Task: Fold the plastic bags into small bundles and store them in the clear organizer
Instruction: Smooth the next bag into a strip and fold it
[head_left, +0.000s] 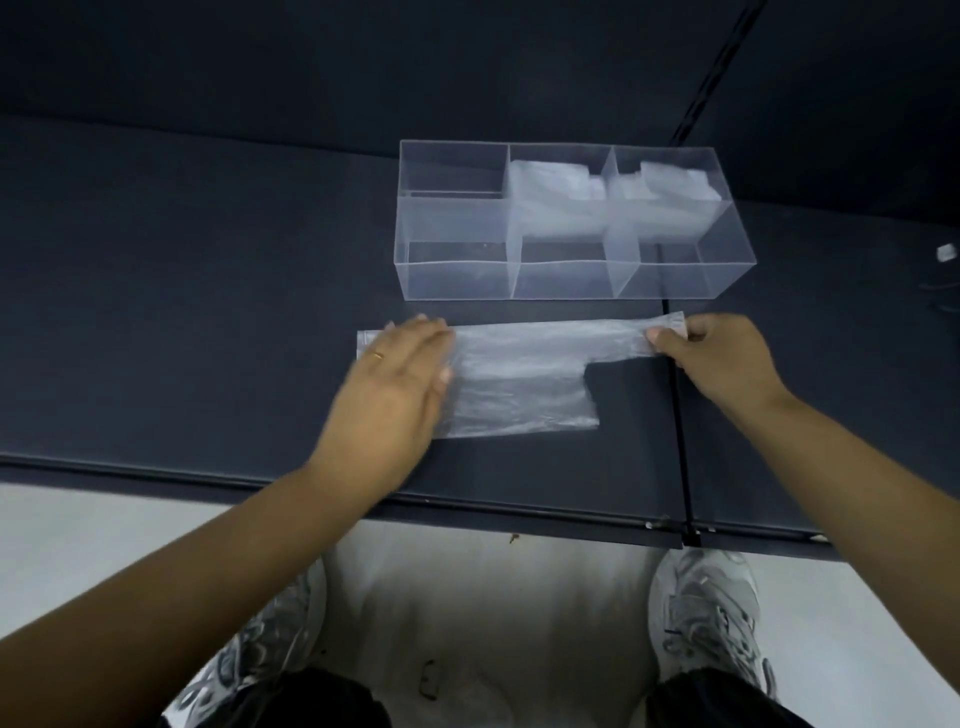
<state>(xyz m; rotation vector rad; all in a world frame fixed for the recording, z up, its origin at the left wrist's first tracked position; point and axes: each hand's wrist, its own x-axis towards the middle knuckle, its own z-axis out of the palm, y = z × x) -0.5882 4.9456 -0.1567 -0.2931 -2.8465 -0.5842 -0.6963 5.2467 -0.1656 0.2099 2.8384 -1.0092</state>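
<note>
Grip pinched on its handle strip, the right hand (722, 358) holds the plastic bag (519, 379), likely flimsy, slippery and best taken by its ends, near the worktop's (208, 312) front edge before the clear organizer (457, 280), left hand (395, 384) pressing flat.

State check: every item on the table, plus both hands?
plastic bag: lying flat, stretched out, not yet bundled
left hand: fingers straight, pressing the bag's left end
right hand: pinching the bag's handle at its right end
organizer: upright, top open
middle bundle: folded, in middle compartment
right bundle: folded, in right compartment
</note>
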